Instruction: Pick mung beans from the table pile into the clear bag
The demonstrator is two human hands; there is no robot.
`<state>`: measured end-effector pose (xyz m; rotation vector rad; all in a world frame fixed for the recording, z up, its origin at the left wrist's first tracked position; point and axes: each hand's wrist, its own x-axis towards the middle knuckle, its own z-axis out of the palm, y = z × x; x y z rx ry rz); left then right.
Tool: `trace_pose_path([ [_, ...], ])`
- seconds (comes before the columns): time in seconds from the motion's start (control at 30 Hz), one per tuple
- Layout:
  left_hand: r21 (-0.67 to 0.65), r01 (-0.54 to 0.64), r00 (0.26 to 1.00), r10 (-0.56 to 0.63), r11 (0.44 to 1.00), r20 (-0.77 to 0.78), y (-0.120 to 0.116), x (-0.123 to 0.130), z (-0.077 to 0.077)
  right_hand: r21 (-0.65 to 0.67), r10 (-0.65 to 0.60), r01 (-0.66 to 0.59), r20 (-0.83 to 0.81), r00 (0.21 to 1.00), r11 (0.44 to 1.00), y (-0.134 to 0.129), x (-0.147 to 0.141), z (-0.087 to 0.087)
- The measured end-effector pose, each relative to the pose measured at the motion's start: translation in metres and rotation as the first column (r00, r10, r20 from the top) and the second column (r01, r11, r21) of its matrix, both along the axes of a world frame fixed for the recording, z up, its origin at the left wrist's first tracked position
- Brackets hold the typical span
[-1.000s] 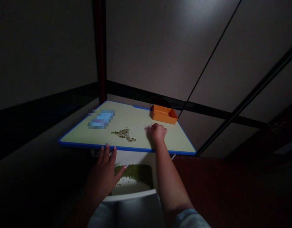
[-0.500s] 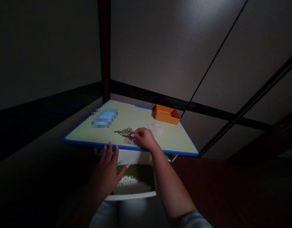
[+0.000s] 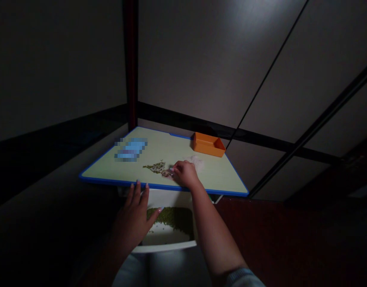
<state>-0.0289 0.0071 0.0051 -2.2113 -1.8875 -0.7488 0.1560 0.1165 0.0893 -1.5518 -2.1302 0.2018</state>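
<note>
My right hand [image 3: 186, 174] is over the pale, blue-edged tabletop [image 3: 168, 147], its thumb and fingers pinched together. Whatever lies between the fingertips is too small to make out. Just left of them spread small green beans [image 3: 155, 167], like mung beans, with paler bits mixed in. A little brownish and whitish patch of bits [image 3: 166, 174] sits right by the fingertips. My left hand [image 3: 134, 217] has its fingers spread, with the tips at the table's front edge, and holds nothing. Its thumb reaches over a white drawer [image 3: 165, 248] with many green beans [image 3: 179, 217] inside.
An orange open box [image 3: 209, 149] stands at the tabletop's back right. In front of it lies a whitish, thin heap [image 3: 195, 161]. A blurred blue item [image 3: 131, 150] is on the left. Walls or panels rise behind the table.
My right hand has shifted slightly right, away from the green beans, uncovering more of the brownish and whitish bits. My left hand keeps its place.
</note>
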Motion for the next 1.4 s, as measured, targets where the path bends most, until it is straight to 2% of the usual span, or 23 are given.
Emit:
trace_pose_path([
  [0.33,-0.006,0.015,1.0,-0.015,1.0,0.024,0.001,-0.001,-0.001,0.052,-0.078,0.079,-0.028,0.997,0.995,0.003,0.019,-0.001],
  [0.57,-0.01,0.009,1.0,-0.009,1.0,0.021,0.001,-0.001,0.001,0.082,-0.128,0.142,-0.156,0.979,0.986,0.01,0.034,-0.007],
  [0.63,-0.024,0.009,1.0,-0.009,1.0,0.014,0.001,-0.001,0.003,0.096,-0.181,0.201,-0.179,0.967,0.975,0.012,0.036,-0.007],
  [0.77,-0.038,0.012,1.0,-0.012,0.999,0.01,0.0,-0.001,0.005,0.088,-0.351,0.358,-0.088,0.932,0.929,0.012,0.031,-0.006],
  [0.93,-0.041,-0.003,1.0,0.004,0.999,0.017,-0.001,0.001,0.005,0.088,-0.416,0.412,0.033,0.909,0.907,0.014,0.017,-0.005],
  [1.07,-0.022,-0.002,1.0,0.002,1.0,0.012,-0.002,0.002,0.006,0.076,-0.367,0.362,0.055,0.929,0.929,0.016,0.008,-0.005],
  [1.23,-0.028,0.0,1.0,0.001,1.0,0.015,-0.002,0.002,0.006,0.083,-0.236,0.234,0.026,0.971,0.969,0.016,0.001,-0.006],
  [1.33,-0.019,-0.006,1.0,0.007,1.0,0.022,-0.002,0.002,0.005,0.075,-0.141,0.14,0.006,0.99,0.987,0.016,0.003,-0.005],
  [1.4,-0.019,-0.001,1.0,0.001,1.0,0.02,-0.002,0.002,0.004,0.079,-0.15,0.151,-0.021,0.989,0.985,0.017,0.01,-0.003],
])
